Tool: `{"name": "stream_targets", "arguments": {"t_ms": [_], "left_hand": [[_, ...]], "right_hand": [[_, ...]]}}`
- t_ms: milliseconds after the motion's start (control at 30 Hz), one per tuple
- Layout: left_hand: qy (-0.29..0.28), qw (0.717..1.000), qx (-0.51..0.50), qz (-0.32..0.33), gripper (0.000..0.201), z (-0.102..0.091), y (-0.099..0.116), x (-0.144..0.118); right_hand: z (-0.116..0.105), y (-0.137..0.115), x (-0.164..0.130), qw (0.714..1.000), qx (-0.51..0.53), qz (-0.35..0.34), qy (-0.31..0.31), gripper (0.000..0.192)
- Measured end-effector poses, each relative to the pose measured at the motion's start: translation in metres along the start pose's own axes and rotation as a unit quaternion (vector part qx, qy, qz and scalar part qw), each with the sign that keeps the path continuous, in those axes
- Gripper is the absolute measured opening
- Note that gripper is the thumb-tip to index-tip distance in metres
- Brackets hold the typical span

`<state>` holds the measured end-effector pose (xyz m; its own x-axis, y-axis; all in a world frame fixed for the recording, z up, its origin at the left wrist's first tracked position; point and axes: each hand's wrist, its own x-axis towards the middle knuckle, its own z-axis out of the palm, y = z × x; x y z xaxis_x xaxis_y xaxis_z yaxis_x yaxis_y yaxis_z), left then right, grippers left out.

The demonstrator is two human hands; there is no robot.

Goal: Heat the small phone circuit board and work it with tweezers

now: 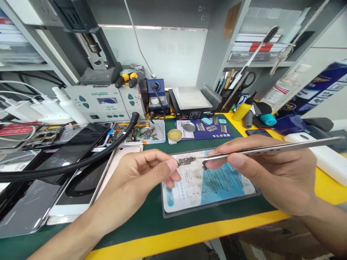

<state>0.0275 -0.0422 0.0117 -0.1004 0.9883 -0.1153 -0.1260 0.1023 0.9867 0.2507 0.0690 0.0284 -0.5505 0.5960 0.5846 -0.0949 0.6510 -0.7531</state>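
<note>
Pinched between the thumb and fingers of my left hand (148,169) is one end of a small circuit board (186,161), held in the air above a stained blue-and-white mat (187,191). My right hand (273,173) grips a pair of metal tweezers (260,148), whose tips meet the board's right end. Whether the tips clamp the board or only touch it, I cannot tell. A small dark piece (204,165) shows just under the tweezer tips, by my right fingers.
Phones (78,187) lie at the left, crossed by a thick black hose (81,169). Behind are a parts tray (162,136), a tin of yellow paste (174,135), a hot plate (193,98), and a grey rework station (100,103). Bottles (242,110) stand at the right.
</note>
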Motion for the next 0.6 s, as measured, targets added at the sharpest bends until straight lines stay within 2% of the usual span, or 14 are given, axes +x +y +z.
{"name": "stream_targets", "arguments": {"t_ms": [367, 600], "left_hand": [[0.012, 1.0, -0.017, -0.014, 0.022, -0.0017, -0.001, -0.0022], [0.024, 0.998, -0.055, -0.025, 0.014, -0.0002, 0.0032, -0.0004]], "right_hand": [[0.0004, -0.0011, 0.003, 0.999, -0.029, -0.012, -0.007, 0.021], [0.0003, 0.0005, 0.0027, 0.998, -0.056, -0.01, -0.01, 0.022]]}}
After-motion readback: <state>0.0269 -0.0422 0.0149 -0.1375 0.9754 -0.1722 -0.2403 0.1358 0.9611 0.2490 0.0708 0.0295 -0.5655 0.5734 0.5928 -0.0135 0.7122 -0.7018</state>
